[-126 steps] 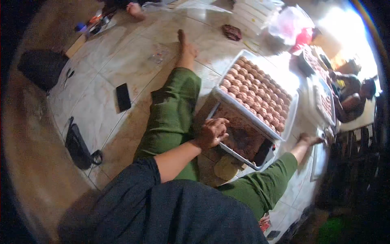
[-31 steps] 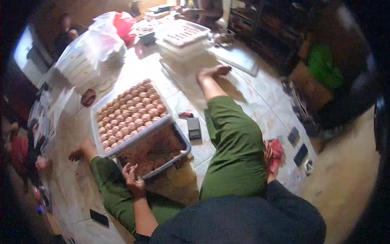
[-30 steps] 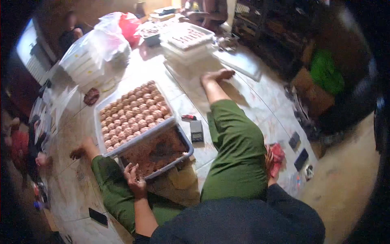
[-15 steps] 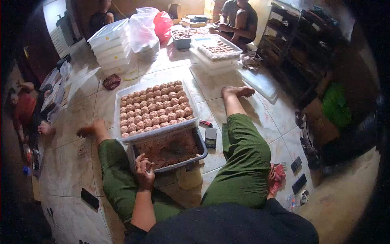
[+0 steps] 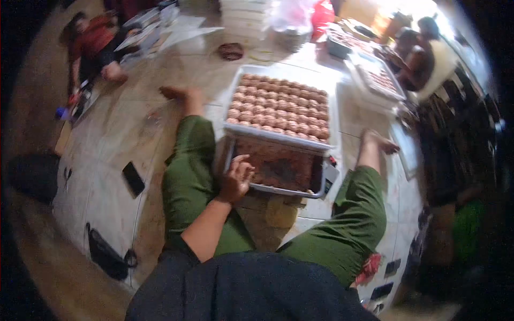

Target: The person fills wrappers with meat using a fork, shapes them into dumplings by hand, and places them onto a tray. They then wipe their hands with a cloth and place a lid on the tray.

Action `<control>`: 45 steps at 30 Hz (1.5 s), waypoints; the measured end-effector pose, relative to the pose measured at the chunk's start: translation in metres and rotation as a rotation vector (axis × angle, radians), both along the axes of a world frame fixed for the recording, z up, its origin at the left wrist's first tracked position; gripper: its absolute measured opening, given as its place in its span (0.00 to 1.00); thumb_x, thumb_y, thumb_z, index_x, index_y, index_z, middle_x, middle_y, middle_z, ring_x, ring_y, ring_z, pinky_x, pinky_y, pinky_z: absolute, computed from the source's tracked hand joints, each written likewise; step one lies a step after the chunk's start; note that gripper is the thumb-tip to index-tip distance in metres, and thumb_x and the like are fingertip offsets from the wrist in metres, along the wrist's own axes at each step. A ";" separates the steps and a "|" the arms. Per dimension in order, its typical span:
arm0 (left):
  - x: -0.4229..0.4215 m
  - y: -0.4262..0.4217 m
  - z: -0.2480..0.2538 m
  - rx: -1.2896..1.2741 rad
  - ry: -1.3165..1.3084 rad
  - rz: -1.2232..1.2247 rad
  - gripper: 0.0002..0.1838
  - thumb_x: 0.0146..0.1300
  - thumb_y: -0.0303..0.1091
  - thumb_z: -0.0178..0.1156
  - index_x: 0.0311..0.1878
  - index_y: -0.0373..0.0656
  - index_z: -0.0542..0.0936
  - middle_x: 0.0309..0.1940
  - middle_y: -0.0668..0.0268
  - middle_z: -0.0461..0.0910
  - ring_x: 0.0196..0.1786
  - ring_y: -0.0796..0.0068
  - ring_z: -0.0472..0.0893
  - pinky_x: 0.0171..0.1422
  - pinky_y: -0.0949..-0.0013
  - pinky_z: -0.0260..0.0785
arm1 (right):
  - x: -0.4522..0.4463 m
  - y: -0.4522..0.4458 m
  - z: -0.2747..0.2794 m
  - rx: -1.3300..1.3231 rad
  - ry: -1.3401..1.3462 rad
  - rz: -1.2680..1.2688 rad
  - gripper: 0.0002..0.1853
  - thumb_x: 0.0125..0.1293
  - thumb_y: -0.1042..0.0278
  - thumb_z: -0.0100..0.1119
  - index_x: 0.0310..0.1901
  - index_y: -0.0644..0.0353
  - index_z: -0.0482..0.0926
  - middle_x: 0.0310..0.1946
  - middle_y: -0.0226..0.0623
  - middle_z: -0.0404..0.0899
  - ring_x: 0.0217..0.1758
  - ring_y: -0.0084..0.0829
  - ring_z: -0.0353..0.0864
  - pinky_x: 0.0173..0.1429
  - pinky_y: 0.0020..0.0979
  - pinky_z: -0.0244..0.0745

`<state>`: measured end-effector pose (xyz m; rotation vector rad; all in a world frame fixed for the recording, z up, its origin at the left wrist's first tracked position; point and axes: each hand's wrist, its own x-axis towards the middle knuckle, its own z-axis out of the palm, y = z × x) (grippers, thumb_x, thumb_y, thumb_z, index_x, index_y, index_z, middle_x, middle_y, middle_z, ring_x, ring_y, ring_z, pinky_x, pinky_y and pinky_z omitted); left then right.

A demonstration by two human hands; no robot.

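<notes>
My left hand (image 5: 238, 179) is over the left side of a dark tub (image 5: 324, 182), palm up with loosely bent fingers apart. Nothing shows in it. Reddish-brown ground meat mixture (image 5: 284, 160) coats the tub's inside. Resting against the tub's far side, a clear plastic box (image 5: 333, 115) holds rows of round meatballs (image 5: 278, 109). At the lower right, by my knee, lies a crumpled red cloth (image 5: 369, 269). My right hand is beside it, almost wholly hidden by my leg and blurred, so its fingers cannot be made out.
A small scale (image 5: 330, 175) stands right of the tub. One phone (image 5: 133, 180) lies left of my leg, a dark pouch (image 5: 106, 254) nearer me. Farther off are stacked boxes (image 5: 245, 21), another box of meatballs (image 5: 377, 80), and people seated on the left and at the back right.
My view has swung left, so the tub and box appear farther right and the pouch has come into sight. My left hand stays at the tub's left side. The right hand is now mostly hidden.
</notes>
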<state>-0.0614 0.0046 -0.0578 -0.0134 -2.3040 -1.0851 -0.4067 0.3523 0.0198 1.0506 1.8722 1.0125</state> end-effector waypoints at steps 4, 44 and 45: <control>0.002 -0.004 -0.008 0.043 -0.085 -0.011 0.09 0.49 0.25 0.62 0.30 0.43 0.70 0.52 0.58 0.69 0.45 0.54 0.76 0.45 0.60 0.72 | -0.001 0.011 -0.001 0.069 0.191 0.144 0.28 0.70 0.53 0.29 0.67 0.59 0.52 0.70 0.32 0.47 0.73 0.37 0.43 0.72 0.48 0.35; 0.003 -0.294 -0.040 0.577 0.260 0.657 0.26 0.57 0.21 0.57 0.58 0.38 0.60 0.57 0.59 0.64 0.48 0.69 0.74 0.47 0.70 0.69 | -0.071 -0.525 0.020 -1.307 0.223 1.713 0.35 0.55 0.51 0.61 0.62 0.55 0.61 0.54 0.56 0.65 0.61 0.52 0.62 0.62 0.44 0.62; -0.001 -0.301 -0.043 0.634 0.258 0.640 0.26 0.57 0.21 0.57 0.58 0.37 0.60 0.57 0.60 0.65 0.48 0.70 0.74 0.48 0.70 0.69 | -0.112 -0.540 -0.009 -1.275 0.206 1.728 0.38 0.52 0.52 0.62 0.63 0.55 0.60 0.52 0.57 0.67 0.60 0.54 0.63 0.61 0.45 0.63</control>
